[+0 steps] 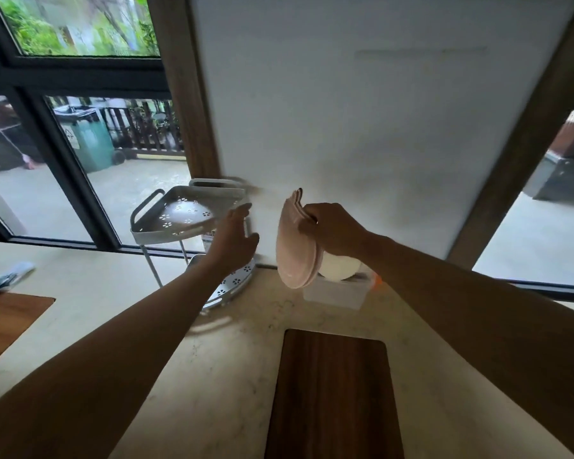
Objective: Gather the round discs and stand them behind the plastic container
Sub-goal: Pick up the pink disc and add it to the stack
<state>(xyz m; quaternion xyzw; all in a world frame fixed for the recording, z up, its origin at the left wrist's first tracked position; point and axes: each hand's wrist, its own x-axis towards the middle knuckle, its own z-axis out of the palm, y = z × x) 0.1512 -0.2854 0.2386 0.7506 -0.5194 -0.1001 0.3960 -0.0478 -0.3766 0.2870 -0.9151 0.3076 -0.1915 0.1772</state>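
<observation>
My right hand grips a small stack of pale pink round discs, held on edge above the back of the counter. Just below and behind them sits a white plastic container against the wall, with a white rounded object on top of it. My left hand hovers to the left of the discs, fingers spread and holding nothing, in front of the grey rack. How many discs are in the stack I cannot tell.
A grey two-tier corner rack with flower-shaped holes stands at the left of the wall. A dark wooden board lies on the marble counter in front. Another wooden board sits far left.
</observation>
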